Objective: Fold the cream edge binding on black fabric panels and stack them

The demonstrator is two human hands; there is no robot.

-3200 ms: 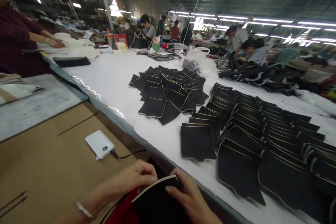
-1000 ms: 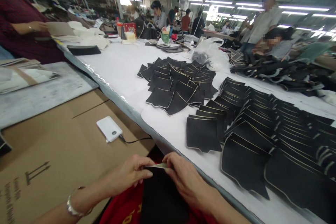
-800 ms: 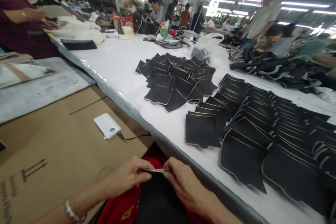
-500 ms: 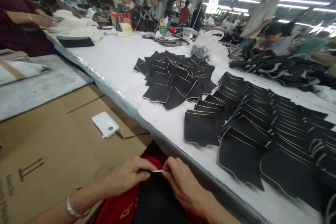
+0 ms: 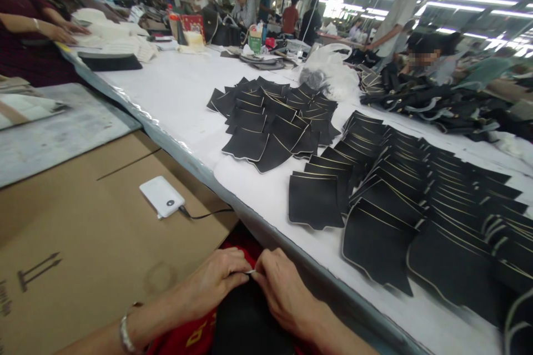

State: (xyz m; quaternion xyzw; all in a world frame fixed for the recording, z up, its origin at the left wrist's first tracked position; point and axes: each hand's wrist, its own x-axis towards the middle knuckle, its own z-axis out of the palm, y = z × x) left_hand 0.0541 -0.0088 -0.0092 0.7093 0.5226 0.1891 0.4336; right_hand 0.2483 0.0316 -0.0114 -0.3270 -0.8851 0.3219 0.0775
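Both hands meet at the top edge of a black sheet-like piece (image 5: 250, 316) with a pale edge, low in the view over red cloth (image 5: 195, 335). My left hand (image 5: 220, 280), a bracelet at its wrist, pinches that edge between thumb and fingers. Close beside it, my right hand (image 5: 283, 288) grips the same edge with bent fingers. Only a short bit of the pale edge (image 5: 250, 272) shows between the fingertips. Similar black pieces with light edges lie in overlapping rows (image 5: 375, 244) and in a looser heap (image 5: 266, 122) on the white table.
The white table (image 5: 175, 105) runs diagonally beside me. On a cardboard box (image 5: 104, 233) at left lies a white power bank (image 5: 162, 197) with a black cable. A plastic bag (image 5: 333, 72) stands farther back. A co-worker's hands (image 5: 62, 30) are at white pieces, upper left.
My left hand has slid right, closer to my right hand, so less of the pale edge shows between them. The whole view has shifted slightly.
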